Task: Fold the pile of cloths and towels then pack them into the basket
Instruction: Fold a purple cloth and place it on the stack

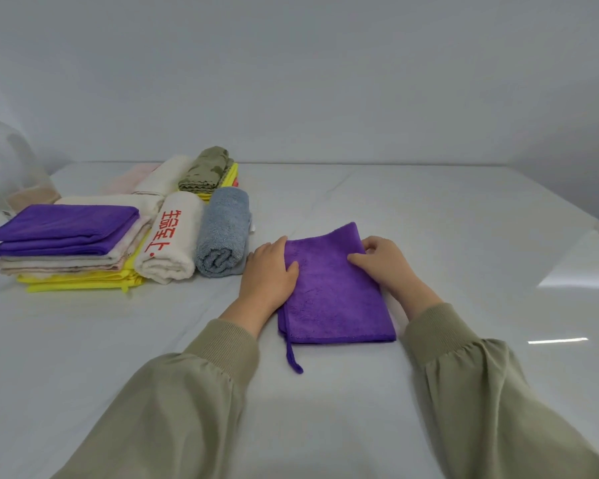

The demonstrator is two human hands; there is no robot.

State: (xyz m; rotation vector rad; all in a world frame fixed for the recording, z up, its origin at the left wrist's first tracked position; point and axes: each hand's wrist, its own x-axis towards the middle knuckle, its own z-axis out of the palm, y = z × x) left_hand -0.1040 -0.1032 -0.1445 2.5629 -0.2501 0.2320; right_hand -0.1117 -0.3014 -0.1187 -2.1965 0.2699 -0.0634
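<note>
One view only, head cam: purple cloth lies folded into a small rectangle near the middle of the tabletop, long side running away from the person, w/ its hanging loop trailing off the near-left corner. Left hand lies flat on the cloth's left edge, fingers straight, thumb on the pile, pressing down and gripping nothing. Right hand sits on the far-right part, thumb stretched inward across the fabric, fingers bent at the far-right corner; can't tell if they pinch that corner or just rest there. Toward the left edge of the tabletop: folded stack (purple over beige over yellow), white rolled towel w/ red print, grey rolled towel just beside it, olive cloth behind them. Clear container at the far-left corner. No basket in view. Handling, prob.: plush microfibre, v. light, fully limp, not fragile; layers would likely slide apart or fall open if lifted by one corner. Best hold = both short ends at once, or a palm slid under w/ thumb clamping on top, so the folded edge stays together. Avoid the loop, since hanging the cloth from it would likely undo the fold.
</note>
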